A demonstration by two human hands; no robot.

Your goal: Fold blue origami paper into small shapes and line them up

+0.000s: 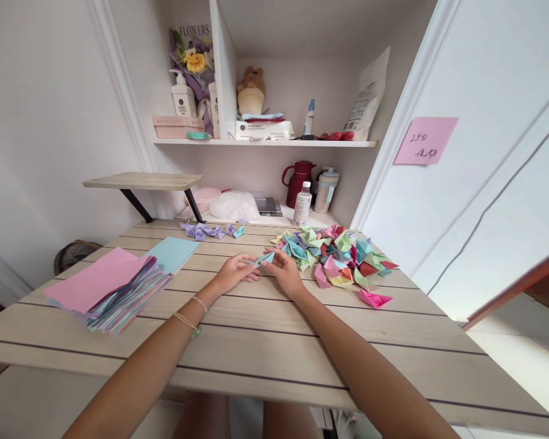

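Observation:
A small piece of folded light-blue paper [266,258] is held between my two hands, just above the middle of the table. My left hand [236,271] pinches its left end, and my right hand [283,272] grips its right end. The fingers partly cover it, so its full shape is hidden. Close by on the right lies a heap of folded paper boats [343,244] in many colours. One bright pink boat [375,299] sits apart at the front of that heap. Several purple folded papers [204,231] lie in a row at the back left, with a blue boat [239,231] at their right end.
On the left of the wooden table [256,341] stands a stack of coloured paper [123,299], topped with pink sheets, beside light-blue sheets [174,253]. A bottle [302,204], a red jug [299,183] and a tumbler [326,190] stand behind. A small raised shelf [144,180] is at back left.

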